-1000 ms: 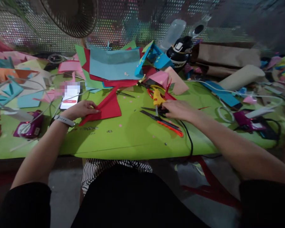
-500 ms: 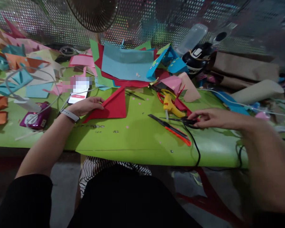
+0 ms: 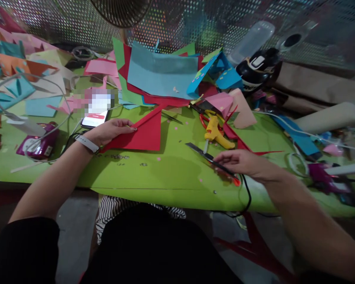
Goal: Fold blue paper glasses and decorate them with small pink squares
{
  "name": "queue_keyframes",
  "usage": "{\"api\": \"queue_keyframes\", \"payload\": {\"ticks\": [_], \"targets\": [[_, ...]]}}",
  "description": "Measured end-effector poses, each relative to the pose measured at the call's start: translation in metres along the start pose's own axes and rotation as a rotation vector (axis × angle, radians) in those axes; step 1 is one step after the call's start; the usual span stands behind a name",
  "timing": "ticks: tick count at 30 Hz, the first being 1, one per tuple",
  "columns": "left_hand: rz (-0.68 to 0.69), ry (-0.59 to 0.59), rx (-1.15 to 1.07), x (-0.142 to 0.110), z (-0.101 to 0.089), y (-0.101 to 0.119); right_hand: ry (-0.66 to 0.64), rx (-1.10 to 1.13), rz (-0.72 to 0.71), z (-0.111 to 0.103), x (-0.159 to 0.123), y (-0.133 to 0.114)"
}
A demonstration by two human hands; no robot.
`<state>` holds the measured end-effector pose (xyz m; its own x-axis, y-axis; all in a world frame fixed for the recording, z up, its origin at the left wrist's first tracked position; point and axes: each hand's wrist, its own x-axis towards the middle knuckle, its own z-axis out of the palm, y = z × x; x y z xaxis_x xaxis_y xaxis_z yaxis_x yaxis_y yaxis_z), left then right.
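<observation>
My left hand presses the folded red paper against the green tabletop, its thumb and fingers closed on the upper left edge. My right hand is closed on black-handled scissors, mostly hidden and lying along the orange utility knife. That knife's dark blade end points up and left. Just beyond the right fingers rests a yellow hot glue gun. Small metal bits are scattered below the red paper.
A phone and a purple device with cables sit at left. Stacked coloured sheets stand behind. A black-capped bottle and brown paper are at back right. A black cord loops over the front edge.
My right hand has moved left and toward me with the scissors, over the utility knife. My left hand stays on the red paper. The view has shifted slightly.
</observation>
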<state>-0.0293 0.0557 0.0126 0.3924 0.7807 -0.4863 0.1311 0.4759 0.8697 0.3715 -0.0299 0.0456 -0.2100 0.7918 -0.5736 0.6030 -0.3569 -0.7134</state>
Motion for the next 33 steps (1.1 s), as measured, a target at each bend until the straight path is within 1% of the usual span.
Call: {"api": "queue_keyframes", "payload": {"ticks": [1,3,6,8,13,19,25,33], "targets": [[-0.014,0.011,-0.041,0.000,0.000,0.000,-0.090,0.079,0.047,0.011,0.004,-0.002],[-0.034,0.024,-0.128,-0.002,0.000,0.001,-0.197,0.145,0.070,0.032,0.013,-0.004],[-0.028,0.000,-0.225,-0.004,0.000,0.001,-0.260,0.217,0.030,0.053,0.021,-0.006],[-0.015,-0.015,-0.263,-0.005,0.001,0.001,-0.295,0.244,0.004,0.059,0.023,-0.007],[0.004,-0.017,-0.293,-0.006,0.002,0.002,-0.375,0.243,-0.041,0.068,0.026,-0.014],[-0.001,0.006,-0.284,-0.007,0.002,0.004,-0.402,0.178,-0.060,0.076,0.031,-0.025],[-0.009,0.006,-0.251,-0.006,0.001,0.002,-0.385,0.113,-0.044,0.080,0.033,-0.036],[-0.014,0.002,-0.251,-0.004,0.003,0.000,-0.344,0.118,-0.017,0.083,0.037,-0.038]]}}
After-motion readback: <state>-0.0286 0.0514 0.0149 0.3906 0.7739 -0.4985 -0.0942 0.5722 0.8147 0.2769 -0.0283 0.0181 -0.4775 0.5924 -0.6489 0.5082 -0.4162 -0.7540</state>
